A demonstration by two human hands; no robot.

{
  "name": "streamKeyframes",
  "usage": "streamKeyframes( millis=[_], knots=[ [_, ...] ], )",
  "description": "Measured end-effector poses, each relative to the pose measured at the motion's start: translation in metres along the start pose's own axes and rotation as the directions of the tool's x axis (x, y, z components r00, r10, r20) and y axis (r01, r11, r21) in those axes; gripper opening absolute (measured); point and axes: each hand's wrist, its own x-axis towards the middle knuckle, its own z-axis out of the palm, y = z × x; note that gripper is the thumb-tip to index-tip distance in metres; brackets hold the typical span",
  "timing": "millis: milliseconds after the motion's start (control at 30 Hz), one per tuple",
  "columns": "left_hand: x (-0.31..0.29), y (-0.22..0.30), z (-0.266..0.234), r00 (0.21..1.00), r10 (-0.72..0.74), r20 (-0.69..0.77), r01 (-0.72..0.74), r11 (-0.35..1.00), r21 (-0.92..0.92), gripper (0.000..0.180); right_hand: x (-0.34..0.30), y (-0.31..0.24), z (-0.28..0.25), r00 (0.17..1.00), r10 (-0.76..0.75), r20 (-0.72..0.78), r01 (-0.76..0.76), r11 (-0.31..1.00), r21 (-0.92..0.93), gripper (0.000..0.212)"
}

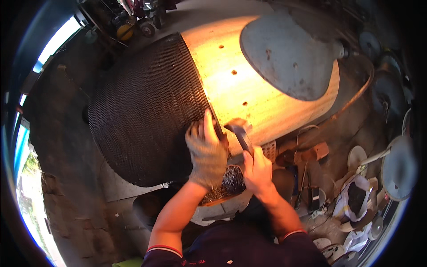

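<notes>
A large pale wooden drum (271,116) lies in front of me, its left part covered by a dark, finely ridged layer (147,111). My left hand (207,155), in a grey knit glove with bare fingertips showing, is at the edge of that layer. Its fingers close by a short dark piece (218,132) that I cannot make out. Just right of it, my right hand (259,171) grips a hammer (243,139) whose head, slightly blurred, is close to the wood. Below the hands, an open box (232,184) holds many small shiny metal pieces.
A grey rounded plate (291,58) covers the drum's far right part. Tools, an open white sack (356,198) and several round discs (397,169) crowd the floor at right. A cable (356,95) curves behind the drum. Wheeled machinery (144,22) stands at the back.
</notes>
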Motion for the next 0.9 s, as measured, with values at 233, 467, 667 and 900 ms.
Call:
streamKeyframes(
  millis=[233, 467, 667, 900],
  knots=[
    [-0.097, -0.027, -0.018, 0.884, 0.267, 0.384, -0.190, 0.955, -0.226, 0.030, -0.004, 0.015, 0.009, 0.983, 0.091, 0.158, -0.064, 0.983, -0.172, 0.024],
    [-0.153, -0.043, -0.003, 0.499, 0.141, 0.855, -0.297, 0.955, 0.016, 0.024, -0.012, 0.022, 0.021, 0.958, -0.223, -0.182, 0.196, 0.968, -0.155, 0.024],
    [-0.141, -0.040, -0.010, 0.706, 0.204, 0.678, -0.275, 0.961, -0.002, 0.014, -0.031, 0.016, 0.015, 0.988, -0.051, -0.143, 0.086, 0.964, 0.252, 0.023],
    [-0.127, -0.036, -0.019, 0.507, 0.207, 0.837, -0.450, 0.892, 0.051, 0.017, -0.007, 0.009, 0.024, 0.993, 0.072, 0.089, -0.068, 0.997, -0.045, 0.024]
  ],
)
